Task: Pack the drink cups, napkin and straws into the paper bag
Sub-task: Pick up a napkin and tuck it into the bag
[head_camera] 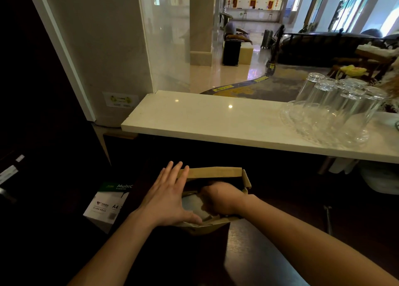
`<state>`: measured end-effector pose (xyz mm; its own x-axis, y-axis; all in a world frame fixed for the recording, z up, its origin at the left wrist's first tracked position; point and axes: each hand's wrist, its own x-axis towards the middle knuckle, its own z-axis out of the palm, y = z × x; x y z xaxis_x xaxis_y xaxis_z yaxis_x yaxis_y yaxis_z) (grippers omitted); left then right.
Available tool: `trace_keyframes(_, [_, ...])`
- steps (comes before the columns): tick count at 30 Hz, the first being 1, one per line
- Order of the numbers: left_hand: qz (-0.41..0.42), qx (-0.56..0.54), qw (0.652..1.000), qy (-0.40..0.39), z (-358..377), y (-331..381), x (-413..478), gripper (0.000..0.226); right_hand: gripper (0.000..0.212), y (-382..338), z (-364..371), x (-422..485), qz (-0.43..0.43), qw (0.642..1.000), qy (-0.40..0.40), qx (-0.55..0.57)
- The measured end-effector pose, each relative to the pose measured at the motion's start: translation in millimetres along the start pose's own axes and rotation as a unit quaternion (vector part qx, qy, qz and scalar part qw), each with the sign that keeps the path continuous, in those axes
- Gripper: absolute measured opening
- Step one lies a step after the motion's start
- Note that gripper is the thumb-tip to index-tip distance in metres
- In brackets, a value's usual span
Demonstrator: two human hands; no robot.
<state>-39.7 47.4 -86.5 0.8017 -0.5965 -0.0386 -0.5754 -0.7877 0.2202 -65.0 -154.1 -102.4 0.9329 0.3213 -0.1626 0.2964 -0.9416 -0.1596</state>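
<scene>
We see a dark wooden counter bearing the paper bag. The white stone ledge above bears inverted glasses.

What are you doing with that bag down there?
A person is packing a brown paper bag that sits on a dark surface below a white counter. The left hand lies flat and open against the bag's left side, steadying it. The right hand reaches down inside the open top; what it holds is hidden. Empty glasses stand upside down on the counter, untouched.
</scene>
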Motion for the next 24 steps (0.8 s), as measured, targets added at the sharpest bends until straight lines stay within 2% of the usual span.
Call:
trace_keyframes(3, [-0.002,0.001,1.000,-0.002,-0.2,0.1,-0.8,0.141,0.031,-7.4,-21.6,-20.1,-0.006,0.997,0.047,0.067])
trace_keyframes(5, [-0.007,0.004,1.000,-0.003,-0.6,2.1,-1.0,0.140,0.023,-8.5,-36.2,-38.1,0.005,0.982,0.105,0.158])
trace_keyframes(7, [-0.016,0.001,1.000,0.001,-1.3,5.0,-1.1,0.139,0.016,-3.4,-47.1,-58.1,0.034,0.947,0.178,0.264])
trace_keyframes(9, [-0.025,0.000,1.000,0.002,-2.9,8.5,-1.4,0.137,0.008,10.1,-52.3,-78.2,0.066,0.890,0.258,0.369])
trace_keyframes(11, [-0.030,0.008,0.999,0.005,-4.3,12.4,-1.1,0.137,0.010,33.4,-52.0,-97.2,0.115,0.839,0.316,0.427])
trace_keyframes(12, [-0.031,0.014,0.999,0.006,-4.7,14.6,-0.6,0.137,0.011,48.3,-48.4,-105.6,0.147,0.826,0.331,0.432])
trace_keyframes(16, [-0.033,0.031,0.999,0.011,-1.3,21.5,2.0,0.137,0.005,118.3,-9.2,-137.4,0.326,0.835,0.317,0.310])
trace_keyframes(19, [-0.026,0.025,0.999,0.013,3.4,21.1,3.6,0.140,0.019,163.2,32.6,-165.1,0.448,0.818,0.275,0.232])
trace_keyframes(24, [-0.018,0.023,1.000,0.007,3.9,21.5,3.4,0.142,0.030,198.9,83.1,-201.4,0.558,0.791,0.161,0.193])
